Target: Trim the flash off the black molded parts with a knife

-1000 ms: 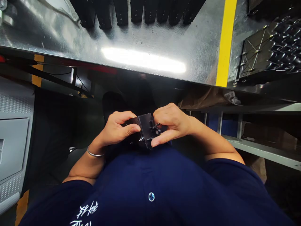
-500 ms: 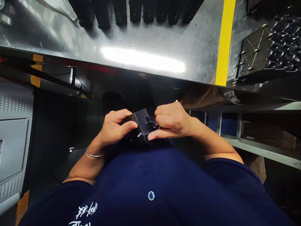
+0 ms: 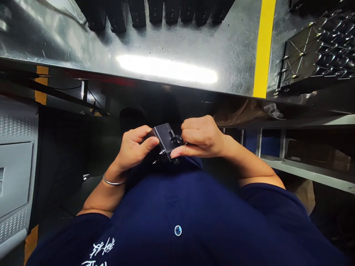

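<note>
The person's left hand [image 3: 133, 151] and right hand [image 3: 201, 137] meet at the middle of the frame, just above the chest, and together hold a small black metal bracket [image 3: 165, 142]. The left hand is closed around the bracket's left end, with the thumb lying across its face and the fingers curled behind it. The right hand is curled around its right side, with the forefinger stretched along the lower edge. A small black fitting [image 3: 176, 140] sticks out of the bracket beside the right fingers, and a short screw [image 3: 161, 152] shows at its lower left. A silver bangle [image 3: 113, 181] circles the left wrist, and a navy shirt [image 3: 177, 207] fills the bottom of the frame. Across the top of the frame runs a steel tabletop [image 3: 194, 44] with a yellow stripe [image 3: 263, 48] near its right end. A row of upright black parts [image 3: 137, 14] stands along its top edge. At the upper right, a dark plate [image 3: 298, 55] with brass-coloured screws lies beside a mass of round black ribbed pieces [image 3: 334, 55]. Below the tabletop on the right, a metal shelf [image 3: 305, 170] holds a brown cardboard box [image 3: 313, 146], and a blue bin [image 3: 251, 142] stands near it. A grey perforated cabinet [image 3: 13, 177] stands at the left edge.
</note>
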`<control>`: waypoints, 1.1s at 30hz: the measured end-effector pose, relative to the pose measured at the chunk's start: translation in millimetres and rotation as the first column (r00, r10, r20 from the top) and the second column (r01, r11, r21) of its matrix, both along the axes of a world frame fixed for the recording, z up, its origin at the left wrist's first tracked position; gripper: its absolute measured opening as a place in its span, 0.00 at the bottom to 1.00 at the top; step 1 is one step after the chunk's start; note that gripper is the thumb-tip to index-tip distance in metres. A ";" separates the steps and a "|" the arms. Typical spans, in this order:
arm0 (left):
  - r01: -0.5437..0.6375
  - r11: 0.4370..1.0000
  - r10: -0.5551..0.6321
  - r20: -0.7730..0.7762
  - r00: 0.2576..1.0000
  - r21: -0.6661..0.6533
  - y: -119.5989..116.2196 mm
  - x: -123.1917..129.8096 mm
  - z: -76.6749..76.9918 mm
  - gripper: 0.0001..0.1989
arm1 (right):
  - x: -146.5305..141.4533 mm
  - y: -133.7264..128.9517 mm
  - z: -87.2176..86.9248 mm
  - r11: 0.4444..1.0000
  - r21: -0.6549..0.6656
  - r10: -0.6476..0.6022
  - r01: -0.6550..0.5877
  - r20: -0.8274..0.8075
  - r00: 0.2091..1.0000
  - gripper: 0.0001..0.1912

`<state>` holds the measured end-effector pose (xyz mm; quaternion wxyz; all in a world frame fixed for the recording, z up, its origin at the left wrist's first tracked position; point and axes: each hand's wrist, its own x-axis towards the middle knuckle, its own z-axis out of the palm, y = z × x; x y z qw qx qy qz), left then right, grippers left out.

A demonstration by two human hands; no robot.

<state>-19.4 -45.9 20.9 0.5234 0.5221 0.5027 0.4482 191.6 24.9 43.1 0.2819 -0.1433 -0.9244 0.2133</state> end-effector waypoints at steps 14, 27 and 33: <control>-0.109 0.992 0.112 0.045 0.993 -0.060 -6.8 -10.0 -25.3 0.19 | -9.4 3.0 -8.2 0.978 0.023 -0.208 0.208 0.211 0.955 0.35; -0.165 0.981 0.166 0.006 0.986 -0.099 -2.9 1.6 -17.2 0.21 | -6.2 3.4 -12.0 0.967 0.048 -0.255 0.251 0.183 0.950 0.35; -0.162 0.982 0.164 0.019 0.986 -0.099 -3.7 1.0 -20.3 0.20 | -6.9 3.1 -10.9 0.978 -0.028 -0.193 0.205 0.234 0.953 0.35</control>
